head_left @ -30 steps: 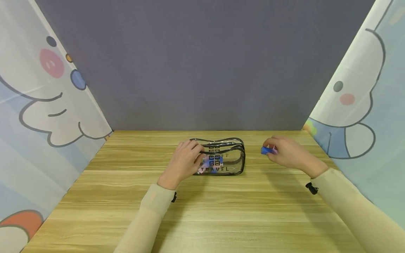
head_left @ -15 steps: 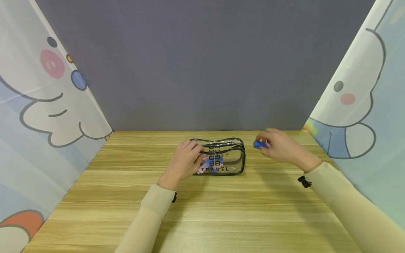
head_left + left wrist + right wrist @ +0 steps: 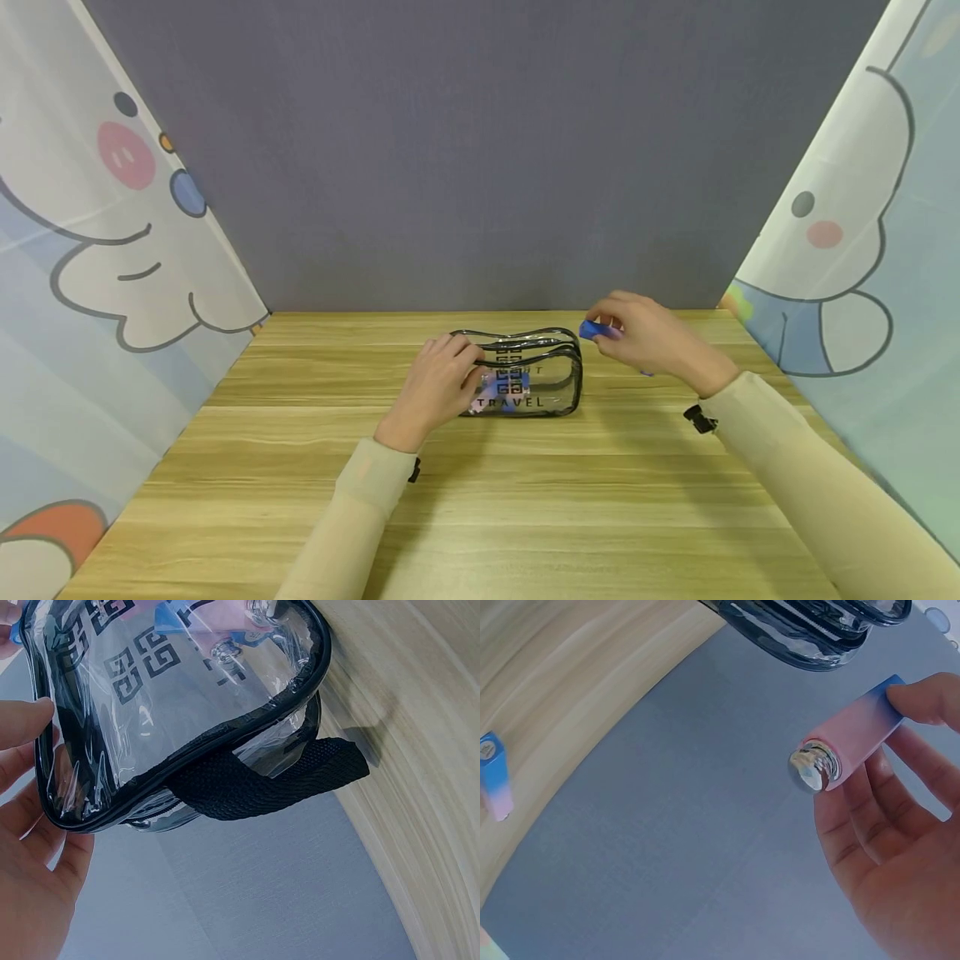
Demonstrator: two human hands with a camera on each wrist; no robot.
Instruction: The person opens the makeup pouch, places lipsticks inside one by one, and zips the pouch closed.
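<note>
A clear black-edged travel pouch (image 3: 543, 387) with "TRAVEL" lettering stands on the table, its top edges slightly parted. My left hand (image 3: 438, 379) grips its left end, thumb on one side and fingers on the other in the left wrist view. Pink and blue pieces (image 3: 214, 622) with silvery ends show through its clear wall. My right hand (image 3: 637, 333) is raised just beyond the pouch's right end. Between thumb and fingers it pinches a small square bottle (image 3: 855, 731), pink fading to blue, with a round silver end pointing away from the thumb.
A second pink-and-blue bottle (image 3: 495, 776) lies on the wooden table (image 3: 525, 508), mostly hidden under my right hand in the head view. A black strap loop (image 3: 262, 784) sticks out of the pouch's end. Behind rises a grey panel (image 3: 480, 167), with cartoon-print curtains (image 3: 840, 208) at both sides.
My right hand has moved left and upward with the bottle, up to the pouch's right end. A bit of the second bottle now shows beneath it. The left hand keeps its place.
</note>
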